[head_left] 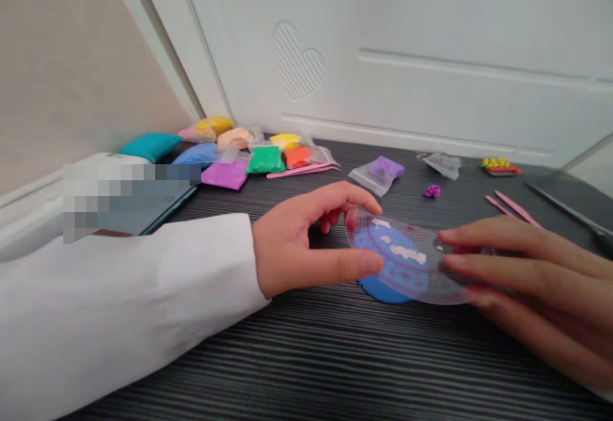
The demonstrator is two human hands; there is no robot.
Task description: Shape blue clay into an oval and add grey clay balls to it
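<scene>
Left hand (pixel 299 242), right hand (pixel 531 287), clear disc (pixel 407 258) between

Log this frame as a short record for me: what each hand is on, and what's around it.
left hand: left hand, white sleeve, holds a clear round plastic disc between thumb and fingers
right hand: right hand, fingertips on the disc's right side
under disc: scalloped blue clay piece
nearby: purple clay rose, pink modelling tools
behind: bagged coloured clay
surface: dark ribbed table

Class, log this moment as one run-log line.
left hand: holds clear disc | right hand: fingers on disc | under disc: blue clay
</scene>
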